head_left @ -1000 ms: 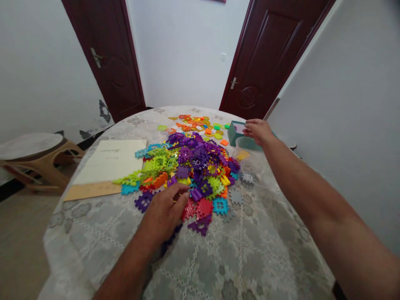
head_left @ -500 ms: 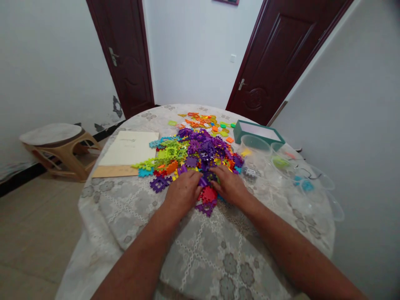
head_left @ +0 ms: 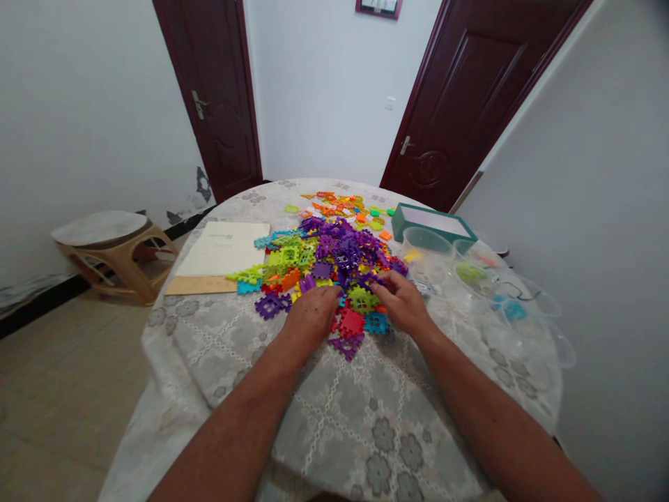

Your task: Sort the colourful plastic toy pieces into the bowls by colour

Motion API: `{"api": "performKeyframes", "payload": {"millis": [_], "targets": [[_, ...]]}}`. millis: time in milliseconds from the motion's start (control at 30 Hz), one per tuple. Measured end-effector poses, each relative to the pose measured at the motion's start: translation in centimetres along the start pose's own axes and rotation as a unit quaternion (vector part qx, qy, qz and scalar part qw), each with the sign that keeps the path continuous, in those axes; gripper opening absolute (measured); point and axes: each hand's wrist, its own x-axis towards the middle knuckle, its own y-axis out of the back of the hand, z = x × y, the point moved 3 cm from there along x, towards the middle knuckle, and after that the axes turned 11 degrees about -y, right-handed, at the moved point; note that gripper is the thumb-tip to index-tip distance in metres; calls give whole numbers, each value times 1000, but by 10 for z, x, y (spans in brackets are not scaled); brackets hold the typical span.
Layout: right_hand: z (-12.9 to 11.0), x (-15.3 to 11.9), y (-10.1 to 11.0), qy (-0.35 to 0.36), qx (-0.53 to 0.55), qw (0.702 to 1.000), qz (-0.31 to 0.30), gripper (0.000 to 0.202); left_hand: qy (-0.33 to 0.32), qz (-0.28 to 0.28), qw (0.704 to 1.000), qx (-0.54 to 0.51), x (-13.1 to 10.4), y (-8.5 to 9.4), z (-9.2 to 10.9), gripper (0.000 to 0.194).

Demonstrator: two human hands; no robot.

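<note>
Left hand [head_left: 313, 314] and right hand [head_left: 405, 303] at a big mixed pile of plastic pieces [head_left: 339, 245], centre frame; few in clear tubs [head_left: 437, 256], right; cannot tell either grip

A left hand [head_left: 313, 310], back up, curls at the near edge of a heaped pile of multicoloured plastic toothed tiles [head_left: 334, 245], its fingertips hidden. A right hand [head_left: 405, 305] reaches in from the other side, fingers bent at the pile's near right edge; whether it grips a tile is unclear. Between them lies a lime-green square window tile [head_left: 362, 300], with a red square toothed tile [head_left: 352, 323] just nearer. Left of the pile lies a cream paper sheet with a tan lower strip [head_left: 222, 249]; beyond the right hand stand a dark-green rectangular box [head_left: 405, 229] and clear plastic tubs [head_left: 436, 242].
</note>
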Motion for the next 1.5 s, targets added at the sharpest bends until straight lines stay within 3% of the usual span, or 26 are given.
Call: {"api": "performKeyframes", "payload": {"millis": [133,300,367,500,600,667,767,933,1100,1200,1367,1500], "targets": [[-12,-8,-9,30,113,988,-101,20,34,86,989,-117,-1,16,11,29],[-21,-20,-21,40,139,977,-154,21,103,60,925,-361,1,20,23,26],[-21,-22,-22,21,144,978,-152,22,112,46,914,-386,1,19,23,29],[-22,-20,-14,2,103,985,-140,44,67,1,966,-249,-3,27,21,27],[-14,-11,-2,-32,80,994,-66,38,9,-104,990,-90,-11,30,28,20],[-7,-3,4,-56,113,992,-19,31,-13,-170,985,5,-17,28,34,25],[3,4,6,-67,168,983,7,30,-17,-214,972,94,-22,24,43,38],[4,1,1,-53,158,985,-37,27,-36,-241,964,103,-21,16,48,26],[2,-3,0,-49,141,983,-107,29,-23,-229,971,68,-18,15,42,18],[4,-3,-1,-59,149,979,-124,36,-28,-208,978,-10,-16,23,38,10],[6,-7,-8,-84,186,969,-142,37,42,-89,982,-160,-12,51,13,17],[3,-13,-16,-84,179,966,-166,40,56,-58,973,-218,-14,64,-1,28]]}}
